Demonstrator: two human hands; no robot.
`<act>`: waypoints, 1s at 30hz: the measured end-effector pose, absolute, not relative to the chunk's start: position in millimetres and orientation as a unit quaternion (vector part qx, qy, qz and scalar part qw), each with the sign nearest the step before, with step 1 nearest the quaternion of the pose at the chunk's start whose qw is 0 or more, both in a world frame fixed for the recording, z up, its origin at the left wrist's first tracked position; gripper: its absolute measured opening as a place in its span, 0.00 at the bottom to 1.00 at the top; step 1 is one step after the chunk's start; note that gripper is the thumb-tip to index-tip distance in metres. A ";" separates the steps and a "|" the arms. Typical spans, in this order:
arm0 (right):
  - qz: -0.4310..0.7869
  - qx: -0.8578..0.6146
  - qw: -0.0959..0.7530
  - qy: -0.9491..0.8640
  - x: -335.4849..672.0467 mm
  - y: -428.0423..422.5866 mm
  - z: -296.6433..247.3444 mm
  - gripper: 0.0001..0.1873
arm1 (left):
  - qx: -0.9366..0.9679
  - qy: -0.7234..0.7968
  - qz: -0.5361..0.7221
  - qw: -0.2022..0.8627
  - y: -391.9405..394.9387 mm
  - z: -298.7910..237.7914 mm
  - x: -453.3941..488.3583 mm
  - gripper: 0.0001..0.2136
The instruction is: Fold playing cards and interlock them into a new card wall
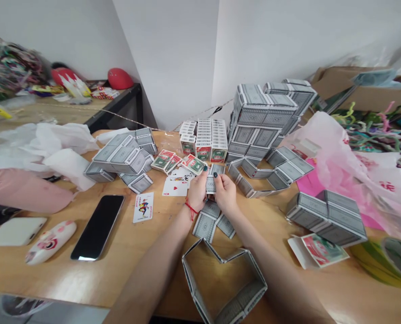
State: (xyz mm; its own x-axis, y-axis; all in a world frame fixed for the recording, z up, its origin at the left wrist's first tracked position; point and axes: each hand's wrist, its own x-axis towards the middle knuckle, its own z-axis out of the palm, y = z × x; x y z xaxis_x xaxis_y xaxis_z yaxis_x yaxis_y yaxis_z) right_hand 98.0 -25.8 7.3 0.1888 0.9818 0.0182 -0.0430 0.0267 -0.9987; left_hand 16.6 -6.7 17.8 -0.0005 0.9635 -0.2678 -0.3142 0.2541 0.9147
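Observation:
Between my two hands is a grey-backed playing card (211, 185), held upright over the middle of the table. My left hand (197, 191), with a red string at the wrist, grips its left side; my right hand (225, 192) pinches the right side. Whether it is one card or a few, I cannot tell. Below the hands lie several face-down playing cards (205, 225), partly overlapping. Closer to me stands a heart-shaped ring of joined cards (258, 265). Just left of my left hand, face-up cards (173, 185) lie near a joker card (143, 207).
Boxed card decks (203, 139) stand at the back beside a tall stack of card-built blocks (264, 117). More card structures sit left (119, 155) and right (326, 216). A phone (98, 227), an opened card box (322, 252) and green tape (385, 258) lie around.

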 end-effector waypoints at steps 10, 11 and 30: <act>0.319 -0.569 0.558 -0.513 107.0 -27.4 7.8 0.15 | 0.400 0.492 0.519 0.573 -5.5 13.4 17.5 0.15; 0.313 -0.574 0.555 -0.515 108.7 -26.9 7.8 0.15 | 0.412 0.492 0.519 0.565 -5.4 11.5 17.7 0.15; 0.333 -0.585 0.542 -0.503 109.4 -25.6 4.1 0.20 | 0.420 0.481 0.480 0.602 -6.0 5.3 15.2 0.19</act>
State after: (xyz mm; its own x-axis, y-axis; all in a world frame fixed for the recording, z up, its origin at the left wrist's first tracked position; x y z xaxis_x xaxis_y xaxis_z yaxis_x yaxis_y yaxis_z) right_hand 109.4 -25.6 4.1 0.2724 0.9496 0.1554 0.2269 0.0935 -0.9694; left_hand 15.2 -6.0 5.3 0.0763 0.9815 -0.1757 -0.1745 0.1867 0.9668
